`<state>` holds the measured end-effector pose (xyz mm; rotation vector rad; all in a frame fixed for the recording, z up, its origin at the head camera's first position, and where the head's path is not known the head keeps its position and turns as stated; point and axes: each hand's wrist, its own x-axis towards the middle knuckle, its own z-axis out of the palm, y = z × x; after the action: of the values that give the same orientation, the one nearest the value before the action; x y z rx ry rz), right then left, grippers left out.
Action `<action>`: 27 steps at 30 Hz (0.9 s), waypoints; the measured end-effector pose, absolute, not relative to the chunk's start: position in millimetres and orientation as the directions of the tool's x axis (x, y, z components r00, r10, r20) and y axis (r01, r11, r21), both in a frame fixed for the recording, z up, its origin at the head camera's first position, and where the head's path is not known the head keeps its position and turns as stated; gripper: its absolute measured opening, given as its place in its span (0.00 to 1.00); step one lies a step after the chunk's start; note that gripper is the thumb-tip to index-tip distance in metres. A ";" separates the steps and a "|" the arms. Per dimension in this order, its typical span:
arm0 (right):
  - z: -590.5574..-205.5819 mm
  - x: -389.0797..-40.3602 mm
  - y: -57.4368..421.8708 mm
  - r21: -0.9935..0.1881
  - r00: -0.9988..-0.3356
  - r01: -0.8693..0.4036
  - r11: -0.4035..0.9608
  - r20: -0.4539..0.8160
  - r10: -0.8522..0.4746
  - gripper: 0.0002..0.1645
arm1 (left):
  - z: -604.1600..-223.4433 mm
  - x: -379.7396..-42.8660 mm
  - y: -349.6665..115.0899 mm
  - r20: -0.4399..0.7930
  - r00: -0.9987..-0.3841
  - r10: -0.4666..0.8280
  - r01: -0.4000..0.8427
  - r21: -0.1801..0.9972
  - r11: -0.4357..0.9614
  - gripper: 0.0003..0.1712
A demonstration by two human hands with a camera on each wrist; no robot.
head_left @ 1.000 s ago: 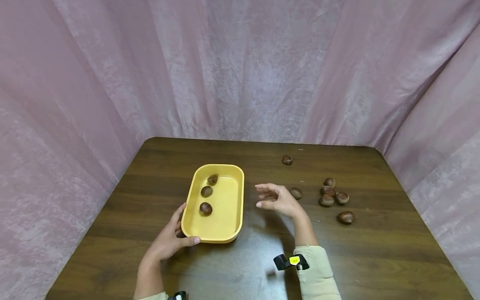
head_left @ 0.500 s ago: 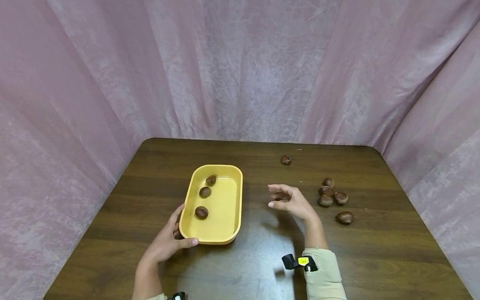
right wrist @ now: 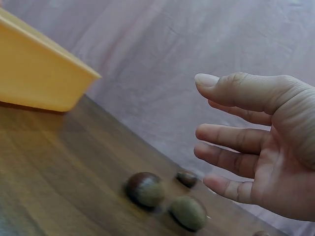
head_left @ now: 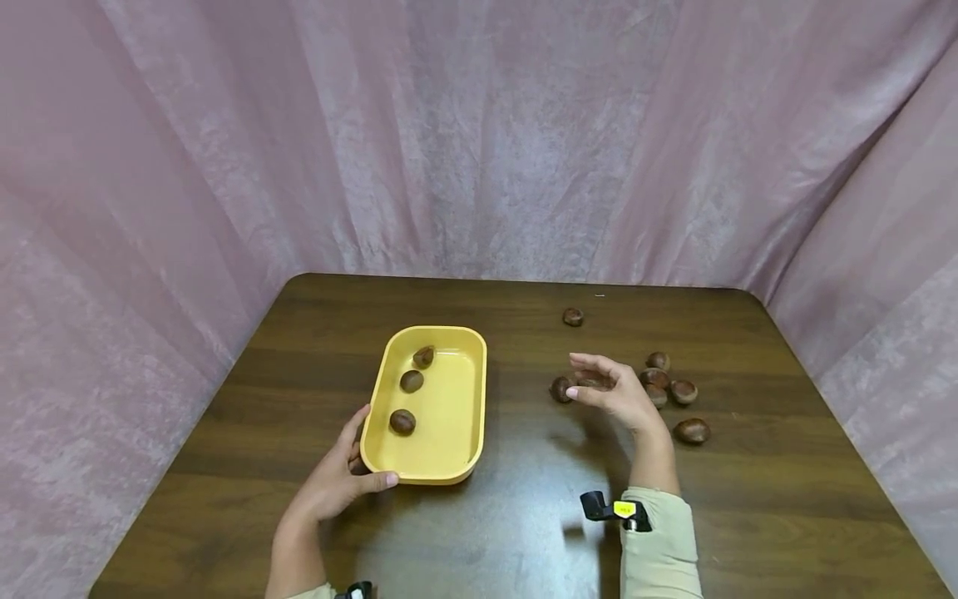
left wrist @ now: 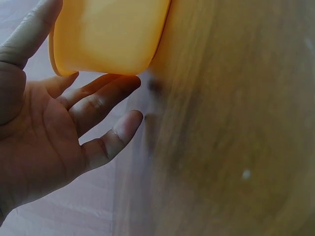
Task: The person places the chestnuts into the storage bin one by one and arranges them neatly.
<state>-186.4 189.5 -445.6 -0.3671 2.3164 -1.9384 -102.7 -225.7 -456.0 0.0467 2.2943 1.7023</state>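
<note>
One left hand (head_left: 335, 479), ours, grips the yellow tray (head_left: 451, 408) at its eight o'clock; three chestnuts (head_left: 411, 381) lie inside. At three o'clock our right hand (head_left: 621, 398), grasping nothing, hovers near a loose chestnut (head_left: 560, 389). We note the farthest chestnut (head_left: 573, 317) at two o'clock.

The bare left forearm (head_left: 298, 553) slants up and inward, and the left hand (head_left: 333, 482) has its thumb (left wrist: 32, 34) opposite gently bent fingers (left wrist: 101, 108), the little finger (left wrist: 115, 140) standing apart from its neighbours. The right forearm (head_left: 655, 462), bare above a pale sleeve (head_left: 660, 545), rises to the right hand (head_left: 624, 399), its fingers loosely curved, separated, holding nothing, thumb well apart from them.
</note>
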 end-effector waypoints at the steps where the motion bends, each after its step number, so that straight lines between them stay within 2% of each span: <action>1: -444.5 -186.1 192.6 -0.977 -0.969 -0.124 0.173 0.082 -0.233 0.32 | -455.9 -102.8 -225.3 -0.208 -0.959 0.193 -0.141 0.940 0.311 0.62; 11: -450.5 -182.5 218.3 -0.973 -0.988 -0.133 0.189 0.114 -0.108 0.33 | -452.3 -103.2 -225.7 -0.236 -0.953 0.191 -0.165 0.932 0.324 0.64; 18: -464.7 -188.5 221.4 -0.992 -0.998 -0.040 0.122 0.035 -0.045 0.36 | -452.9 -104.1 -224.5 -0.230 -0.955 0.188 -0.162 0.933 0.322 0.64; 27: -486.6 -196.3 211.9 -0.963 -0.999 0.030 0.267 -0.041 -0.034 0.44 | -455.7 -103.0 -224.8 -0.232 -0.958 0.167 -0.170 0.932 0.319 0.64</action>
<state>-196.3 211.9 -486.6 -0.0038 2.4574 -1.8701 -103.0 -224.8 -455.7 -0.0022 2.3031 1.6816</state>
